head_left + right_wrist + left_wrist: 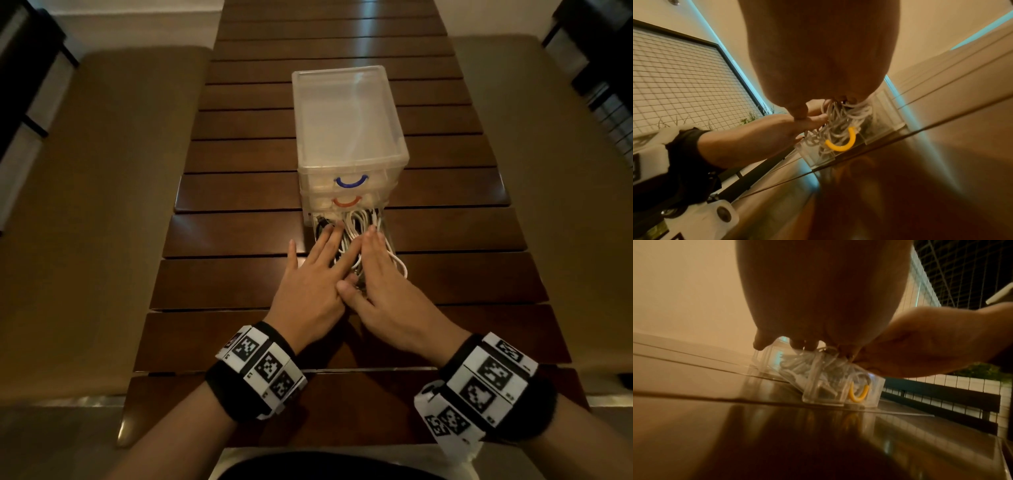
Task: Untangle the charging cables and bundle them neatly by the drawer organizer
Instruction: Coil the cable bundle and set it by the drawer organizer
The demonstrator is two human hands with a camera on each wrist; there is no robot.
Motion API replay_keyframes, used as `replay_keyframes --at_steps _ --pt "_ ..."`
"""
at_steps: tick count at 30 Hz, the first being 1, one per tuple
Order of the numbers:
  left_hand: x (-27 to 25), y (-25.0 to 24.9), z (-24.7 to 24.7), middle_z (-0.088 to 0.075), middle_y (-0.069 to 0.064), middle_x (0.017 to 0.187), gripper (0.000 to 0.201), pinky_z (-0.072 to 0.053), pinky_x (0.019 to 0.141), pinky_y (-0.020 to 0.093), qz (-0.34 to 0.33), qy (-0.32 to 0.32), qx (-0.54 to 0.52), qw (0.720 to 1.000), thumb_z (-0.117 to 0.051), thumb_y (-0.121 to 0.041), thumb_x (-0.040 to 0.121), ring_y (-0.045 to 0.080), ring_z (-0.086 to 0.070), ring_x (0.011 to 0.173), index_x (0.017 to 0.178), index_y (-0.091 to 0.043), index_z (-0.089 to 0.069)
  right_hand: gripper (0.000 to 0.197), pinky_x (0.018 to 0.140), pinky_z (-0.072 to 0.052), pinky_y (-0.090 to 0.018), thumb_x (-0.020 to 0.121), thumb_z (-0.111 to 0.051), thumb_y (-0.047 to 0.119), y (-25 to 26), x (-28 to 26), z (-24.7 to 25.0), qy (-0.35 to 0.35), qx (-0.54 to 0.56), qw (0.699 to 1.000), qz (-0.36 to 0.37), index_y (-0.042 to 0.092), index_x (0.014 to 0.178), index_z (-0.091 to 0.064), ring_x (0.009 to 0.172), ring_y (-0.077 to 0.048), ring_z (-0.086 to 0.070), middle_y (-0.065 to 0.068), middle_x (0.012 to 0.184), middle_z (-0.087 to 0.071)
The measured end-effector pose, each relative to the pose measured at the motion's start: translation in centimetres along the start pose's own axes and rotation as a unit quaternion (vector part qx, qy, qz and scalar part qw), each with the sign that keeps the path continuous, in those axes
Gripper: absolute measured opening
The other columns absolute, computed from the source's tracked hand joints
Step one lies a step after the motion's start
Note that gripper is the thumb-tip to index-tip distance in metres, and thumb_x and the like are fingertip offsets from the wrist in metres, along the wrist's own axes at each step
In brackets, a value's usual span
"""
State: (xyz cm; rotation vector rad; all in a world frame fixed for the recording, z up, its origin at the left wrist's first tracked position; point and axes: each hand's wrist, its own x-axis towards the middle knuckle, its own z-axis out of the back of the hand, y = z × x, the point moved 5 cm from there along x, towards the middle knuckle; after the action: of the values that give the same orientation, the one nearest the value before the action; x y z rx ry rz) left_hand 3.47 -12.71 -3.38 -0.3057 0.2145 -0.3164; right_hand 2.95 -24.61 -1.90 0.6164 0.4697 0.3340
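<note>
While the translucent plastic drawer organizer (349, 137) stands upright on the dark slatted wooden table (239, 233), its clear bottom drawer (840, 386) is pulled out toward us, and we have both hands laid on what it holds. Inside lies a tangle of white charging cables (356, 222), with a dark cable or plug at the drawer's left side; one white loop spills over the drawer's right edge onto the table. Our left hand (313, 277) rests flat on the pile, fingers straight and spread, gripping nothing. Our right hand (380, 277) lies just beside it, fingers extended over the cables and thumb touching the left hand; from the wrist views we cannot tell whether any fingertip hooks a strand. The drawer's front carries a yellow curved handle (842, 142). Above it, the two closed drawers show a blue curved handle (351, 181) and an orange curved handle (347, 202). Black bands with white patterned markers (263, 366) wrap both wrists.
</note>
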Motion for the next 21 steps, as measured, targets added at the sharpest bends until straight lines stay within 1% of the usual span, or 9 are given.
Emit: replay_keyframes --at_steps 2,4,6,8,9,11,14,18,21 --pt "0.1 -0.1 0.3 0.021 -0.006 0.161 0.059 0.004 0.12 0.052 -0.005 0.003 -0.01 1.0 -0.016 -0.046 0.1 0.009 0.021 0.147 0.153 -0.036 0.009 0.079 0.119 0.003 -0.027 0.102 -0.034 0.052 0.7 0.4 0.3 -0.004 0.105 0.994 -0.026 0.021 0.156 0.014 0.146 0.0 0.021 0.007 0.162 0.021" --pt "0.2 -0.3 0.6 0.022 -0.007 0.161 0.059 0.005 0.119 0.046 -0.002 -0.003 -0.044 0.999 -0.01 -0.047 0.098 0.009 0.019 0.147 0.154 -0.036 0.007 0.069 0.121 -0.004 -0.027 0.104 -0.04 0.031 1.0 0.5 1.2 -0.036 0.192 0.98 -0.036 0.022 0.158 0.002 0.148 0.0 0.007 0.006 0.165 0.005" --pt "0.3 -0.2 0.8 0.021 -0.01 0.16 0.054 0.005 0.118 0.044 0.01 -0.013 -0.072 0.997 -0.008 -0.048 0.101 0.007 0.018 0.147 0.153 -0.039 0.003 0.065 0.115 -0.025 -0.018 0.1 -0.044 0.012 1.0 0.3 2.8 -0.067 0.125 0.99 -0.016 0.021 0.157 -0.014 0.142 0.0 -0.03 0.003 0.161 -0.027" --pt "0.4 0.0 0.8 0.015 -0.012 0.161 0.05 0.002 0.118 0.048 0.021 -0.014 -0.064 0.998 -0.012 -0.048 0.104 0.007 0.015 0.147 0.152 -0.043 -0.002 0.066 0.093 -0.038 -0.003 0.094 -0.049 -0.001 0.7 -0.4 4.3 -0.101 0.016 0.994 0.043 0.021 0.153 -0.03 0.11 0.014 -0.051 0.008 0.136 -0.053" --pt "0.4 0.1 0.7 0.012 -0.013 0.161 0.049 0.0 0.119 0.051 0.025 -0.014 -0.053 0.998 -0.014 -0.049 0.104 0.007 0.013 0.148 0.152 -0.045 -0.005 0.066 0.097 -0.036 -0.002 0.092 -0.053 -0.003 0.2 -0.7 4.6 -0.108 -0.033 0.991 0.07 0.02 0.151 -0.036 0.113 0.016 -0.046 0.011 0.137 -0.051" --pt "0.6 0.3 0.9 0.008 -0.013 0.162 0.048 -0.003 0.118 0.055 0.025 -0.016 -0.039 0.999 -0.016 -0.051 0.103 0.007 0.009 0.148 0.15 -0.048 -0.012 0.059 0.114 -0.032 -0.02 0.09 -0.063 0.001 -1.5 -1.2 4.6 -0.123 -0.109 0.981 0.099 0.017 0.145 -0.046 0.137 -0.002 -0.038 0.003 0.151 -0.043" --pt "0.9 0.6 1.2 0.006 -0.013 0.162 0.048 -0.005 0.116 0.058 0.015 -0.008 -0.044 0.999 -0.023 -0.054 0.101 0.007 0.007 0.149 0.149 -0.049 -0.018 0.048 0.108 -0.043 -0.031 0.091 -0.066 0.01 -3.2 -1.9 4.5 -0.165 -0.101 0.978 0.076 0.015 0.138 -0.055 0.128 -0.02 -0.056 -0.005 0.145 -0.051" --pt "0.9 0.3 1.3 0.004 -0.011 0.162 0.052 -0.006 0.117 0.055 0.016 -0.003 -0.061 0.998 -0.031 -0.055 0.099 0.01 0.004 0.149 0.149 -0.047 -0.021 0.064 0.095 -0.053 -0.032 0.094 -0.058 0.002 -1.9 -2.7 2.6 -0.141 -0.117 0.981 0.06 0.017 0.151 -0.033 0.113 -0.025 -0.065 -0.007 0.157 -0.034" --pt "1.0 0.1 1.3 0.001 -0.008 0.163 0.053 -0.007 0.118 0.052 0.026 -0.013 -0.082 0.996 -0.036 -0.051 0.1 0.012 0.003 0.15 0.15 -0.043 -0.022 0.082 0.102 -0.046 -0.027 0.09 -0.057 -0.005 -1.8 -2.8 1.9 -0.115 -0.098 0.987 0.048 0.026 0.156 -0.018 0.126 -0.021 -0.055 -0.003 0.161 -0.025"
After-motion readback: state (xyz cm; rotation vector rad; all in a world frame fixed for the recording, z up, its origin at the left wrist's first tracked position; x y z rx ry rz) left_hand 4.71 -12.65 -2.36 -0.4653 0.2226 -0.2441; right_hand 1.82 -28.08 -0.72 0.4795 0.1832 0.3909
